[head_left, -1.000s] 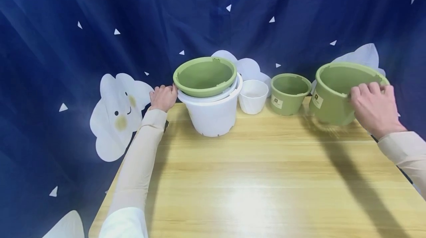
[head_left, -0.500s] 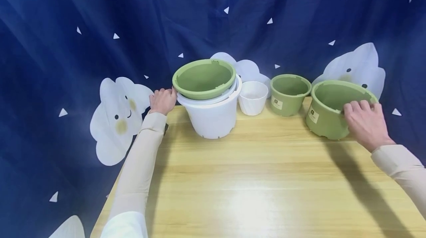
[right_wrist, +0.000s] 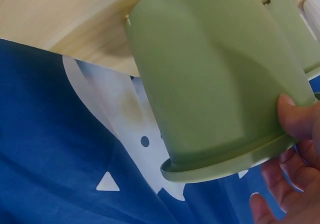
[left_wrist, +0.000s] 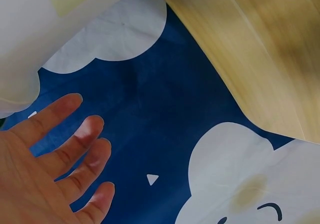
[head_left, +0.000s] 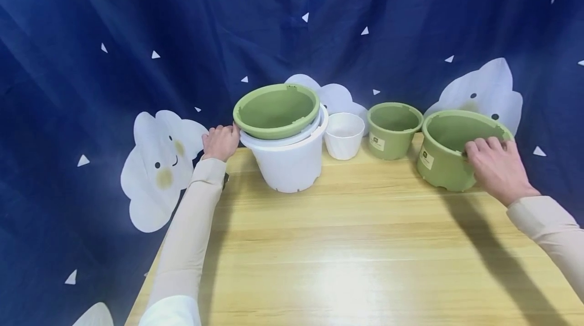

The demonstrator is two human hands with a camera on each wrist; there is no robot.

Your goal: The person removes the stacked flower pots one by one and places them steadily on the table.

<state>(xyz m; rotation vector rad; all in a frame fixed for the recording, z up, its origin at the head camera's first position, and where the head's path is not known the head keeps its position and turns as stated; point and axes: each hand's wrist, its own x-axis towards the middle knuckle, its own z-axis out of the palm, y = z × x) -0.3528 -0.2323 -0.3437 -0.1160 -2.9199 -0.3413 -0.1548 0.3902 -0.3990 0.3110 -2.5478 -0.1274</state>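
Observation:
At the back left stands a stack: a green flowerpot point(head_left: 277, 111) set at a tilt in nested white flowerpots point(head_left: 290, 166). My left hand point(head_left: 221, 142) is at the stack's left side, right by the rims. In the left wrist view its fingers point(left_wrist: 90, 129) spread loosely below the white pot's rim, curled round nothing. On the right, my right hand point(head_left: 499, 168) pinches the rim of a larger green flowerpot point(head_left: 449, 166), which stands upright on the table. The right wrist view shows the thumb point(right_wrist: 295, 116) against the pot's outer wall and the fingers beyond the rim.
A small white pot point(head_left: 344, 138) and a smaller green pot point(head_left: 394, 133) with a label stand between the stack and the larger green pot. The wooden table point(head_left: 365, 245) ends at a blue curtain point(head_left: 205, 22) with printed clouds.
My right hand has lowered the larger green flowerpot onto the table, bringing it nearer and slightly left; it stays gripped. The left hand keeps its place by the stack.

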